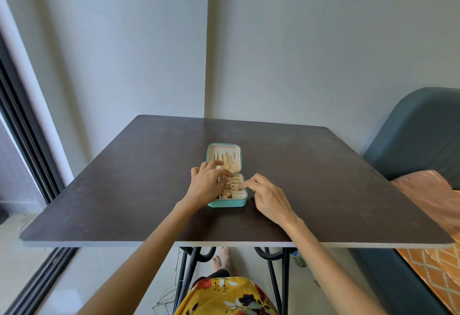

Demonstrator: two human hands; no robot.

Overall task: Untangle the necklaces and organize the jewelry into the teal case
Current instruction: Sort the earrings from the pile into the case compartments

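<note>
Both hands are working apart over the open case [227,202] mid-table [99,190], left hand [207,185] spread, right hand [267,196] seemingly pinching jewelry [236,184], which should be lowered gently into one compartment.

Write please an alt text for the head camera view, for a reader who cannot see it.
A person's two hands reach into an open teal jewelry case on a dark table. The left hand hovers over its gold pieces, and the right hand has its fingertips at the case's right edge. Gold necklaces hang inside the raised lid.
</note>
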